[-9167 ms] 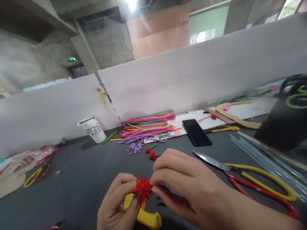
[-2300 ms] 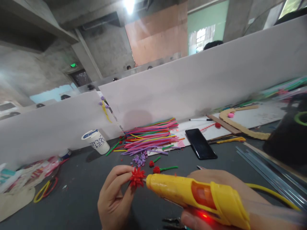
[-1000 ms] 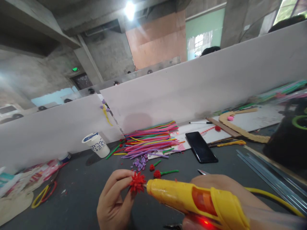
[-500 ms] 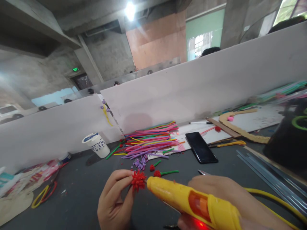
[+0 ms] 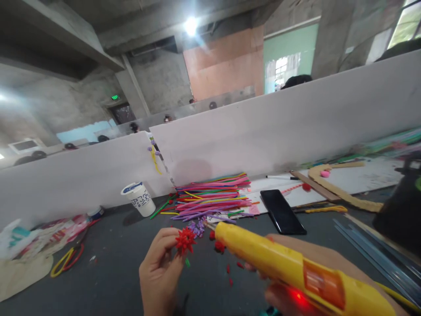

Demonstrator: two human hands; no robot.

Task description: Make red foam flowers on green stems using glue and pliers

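Observation:
My left hand (image 5: 161, 267) pinches a spiky red flower (image 5: 186, 240) between thumb and fingers, with a bit of green below it. Wrapped round a yellow glue gun (image 5: 259, 252) is my right hand (image 5: 312, 263), partly hidden behind the gun. A red light glows near its grip. The metal nozzle points left and up, to the right of the flower and apart from it. Small red pompoms (image 5: 219, 247) lie just below the nozzle, and several red bits (image 5: 230, 282) are scattered on the dark table (image 5: 115, 272).
Behind the hands lie a pile of coloured fuzzy sticks (image 5: 213, 195), purple bits, a white cup (image 5: 140, 201) and a black phone (image 5: 283, 212). Scissors (image 5: 67, 262) are at left, clear sticks (image 5: 365, 245) at right. A white partition (image 5: 263, 131) stands behind.
The glue gun has moved right, its nozzle away from the flower. The flower is tilted more toward the camera. Red bits on the table have come into view, and the camera view has shifted slightly.

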